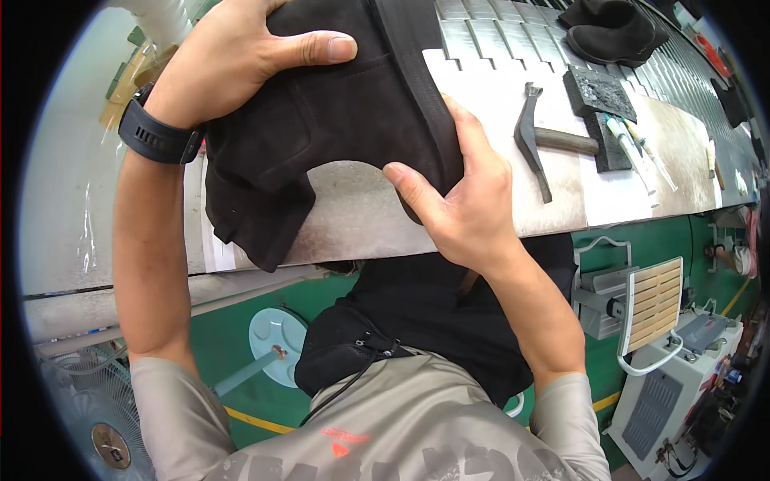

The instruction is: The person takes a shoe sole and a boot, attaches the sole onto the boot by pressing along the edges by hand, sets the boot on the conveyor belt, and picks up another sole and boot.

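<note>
A black suede boot (345, 104) lies on its side between my hands, just over the work table (361, 212). Its sole edge runs down the right side, and its soft shaft folds over at the lower left. My left hand (241, 56) grips the upper part, thumb lying across the suede and the other fingers mostly hidden. On the opposite side, my right hand (465, 188) is closed around the heel end, its thumb on the near edge and its fingers along the sole.
Right of the boot lie a hammer (525, 136), black blocks (600, 92) and syringes (630, 148). Another black boot (613, 36) stands on the slatted metal conveyor (505, 36) behind. Below are a fan (96, 425), a round blue base (277, 345) and a wooden-slatted chair (654, 298).
</note>
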Available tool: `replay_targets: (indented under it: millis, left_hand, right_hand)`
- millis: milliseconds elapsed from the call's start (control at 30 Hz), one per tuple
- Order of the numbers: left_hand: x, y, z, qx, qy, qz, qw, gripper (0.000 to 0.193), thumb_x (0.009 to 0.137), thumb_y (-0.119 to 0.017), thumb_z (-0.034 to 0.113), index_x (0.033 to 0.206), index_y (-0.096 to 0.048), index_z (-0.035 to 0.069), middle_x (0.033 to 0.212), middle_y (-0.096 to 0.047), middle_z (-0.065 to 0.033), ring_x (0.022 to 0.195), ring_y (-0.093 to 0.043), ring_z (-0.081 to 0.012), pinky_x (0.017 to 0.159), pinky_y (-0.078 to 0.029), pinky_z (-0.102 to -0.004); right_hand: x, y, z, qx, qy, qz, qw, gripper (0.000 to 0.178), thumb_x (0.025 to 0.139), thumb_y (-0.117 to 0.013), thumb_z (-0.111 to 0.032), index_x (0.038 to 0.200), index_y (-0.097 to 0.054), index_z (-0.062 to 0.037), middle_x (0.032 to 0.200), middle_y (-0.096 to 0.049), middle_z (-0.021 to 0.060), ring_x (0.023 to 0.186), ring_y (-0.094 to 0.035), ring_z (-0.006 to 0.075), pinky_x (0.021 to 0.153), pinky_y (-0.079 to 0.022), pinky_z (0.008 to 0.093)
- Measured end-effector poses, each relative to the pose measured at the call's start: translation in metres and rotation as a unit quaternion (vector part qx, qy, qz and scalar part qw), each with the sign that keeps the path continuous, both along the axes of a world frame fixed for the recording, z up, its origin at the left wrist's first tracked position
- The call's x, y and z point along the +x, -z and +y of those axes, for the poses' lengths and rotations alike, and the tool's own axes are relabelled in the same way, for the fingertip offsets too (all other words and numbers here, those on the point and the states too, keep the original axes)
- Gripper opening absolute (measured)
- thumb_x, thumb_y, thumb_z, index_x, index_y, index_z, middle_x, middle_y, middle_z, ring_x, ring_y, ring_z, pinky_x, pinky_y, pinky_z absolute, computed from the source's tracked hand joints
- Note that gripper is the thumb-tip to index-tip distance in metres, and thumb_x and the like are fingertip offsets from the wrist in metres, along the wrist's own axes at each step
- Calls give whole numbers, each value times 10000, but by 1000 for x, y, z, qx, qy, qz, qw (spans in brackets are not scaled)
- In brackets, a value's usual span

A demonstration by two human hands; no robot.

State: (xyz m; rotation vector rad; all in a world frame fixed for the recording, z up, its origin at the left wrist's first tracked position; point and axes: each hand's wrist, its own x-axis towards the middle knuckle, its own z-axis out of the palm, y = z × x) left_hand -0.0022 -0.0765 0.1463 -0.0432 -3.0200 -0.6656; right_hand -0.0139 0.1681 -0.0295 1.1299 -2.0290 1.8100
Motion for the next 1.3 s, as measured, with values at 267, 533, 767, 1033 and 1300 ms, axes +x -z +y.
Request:
replay_targets:
  millis: [267, 533, 767, 1033, 1300]
  left_hand:
    - [2, -10, 23, -42, -58, 21, 997, 676, 837, -933, 504, 1084, -723, -89, 883, -759, -188, 814, -751, -269, 759, -597, -378]
    - [20, -35, 70, -176, 51, 121, 976, 700, 705, -1011, 539, 924, -706, -52, 827, -731, -217, 791, -750, -346, 723, -581, -403]
    - [12, -21, 41, -75, 8, 76, 994, 696, 696, -1014, 543, 919, -702, -38, 828, -734, -208, 792, -753, -340, 713, -577, -400]
    - [4, -12, 35, -85, 63, 141, 984, 685, 750, -994, 422, 1115, -694, -75, 850, -721, -180, 773, -693, -251, 750, -571, -373]
    - [5, -9, 38, -166, 68, 193, 965, 823, 660, -1003, 542, 1134, -695, -57, 854, -690, -244, 834, -706, -418, 751, -549, -452]
  right_hand:
    - [-4, -21, 15, 123, 27, 28, 992, 732, 987, -790, -176, 1545, -424, 122, 1340, -689, 291, 1200, -722, 411, 1038, -559, 415]
    - [-84, -117, -2, -267, -430, -395, 767, 506, 1118, -572, -457, 1232, -721, 12, 1088, -781, 159, 966, -766, 248, 906, -605, 350]
    - [-70, -68, -32, -507, -134, -438, 731, 471, 1097, -517, -445, 1098, -716, -18, 942, -760, 155, 890, -746, 275, 819, -605, 382]
    - [-75, -75, -42, -489, -140, -373, 776, 459, 1095, -524, -416, 1183, -711, -6, 1027, -753, 183, 961, -742, 293, 859, -602, 391]
    - [-79, -93, -31, -307, -127, -284, 899, 507, 1102, -517, -332, 1385, -623, 75, 1149, -761, 217, 1061, -747, 253, 992, -591, 364]
